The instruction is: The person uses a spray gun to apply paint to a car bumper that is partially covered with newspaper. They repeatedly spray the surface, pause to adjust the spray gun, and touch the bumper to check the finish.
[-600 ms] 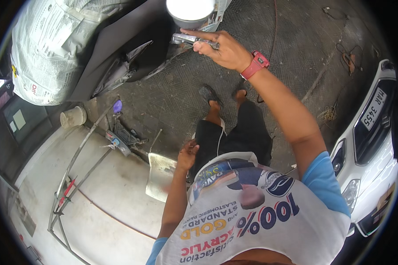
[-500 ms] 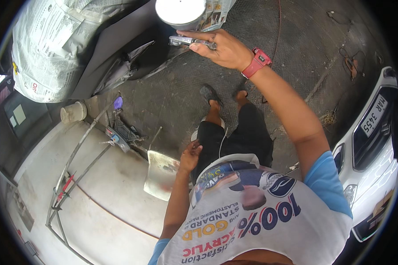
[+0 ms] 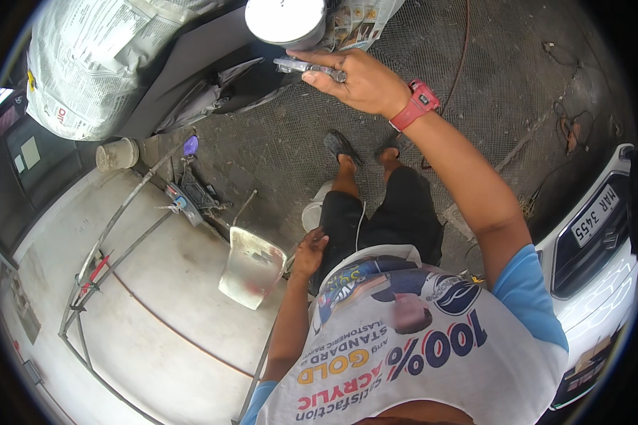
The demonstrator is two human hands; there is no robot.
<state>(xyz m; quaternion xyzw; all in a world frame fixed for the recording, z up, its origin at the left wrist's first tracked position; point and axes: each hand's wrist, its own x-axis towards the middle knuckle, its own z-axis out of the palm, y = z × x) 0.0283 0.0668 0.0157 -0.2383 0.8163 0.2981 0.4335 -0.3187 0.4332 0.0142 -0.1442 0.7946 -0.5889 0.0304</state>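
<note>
Wht car (image 3: 594, 292) at R, wht bucket (image 3: 117, 155) upper L nr pipe frame (image 3: 124, 206) & purple item (image 3: 191, 146).

The cup (image 3: 286, 20) is before the person (image 3: 404, 319), the bucket (image 3: 117, 154) left, the car (image 3: 602, 287) right.

The right fingers (image 3: 327, 59) grip a silver tool (image 3: 298, 66).

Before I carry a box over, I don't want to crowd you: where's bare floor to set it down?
Bare floor shows between the dark panel and the left shoe, and between the red hose and the tangled cord. Crowded: the left, with a bucket, metal stand and pale panel, and the top, where the right hand holds a metal tool.
</note>
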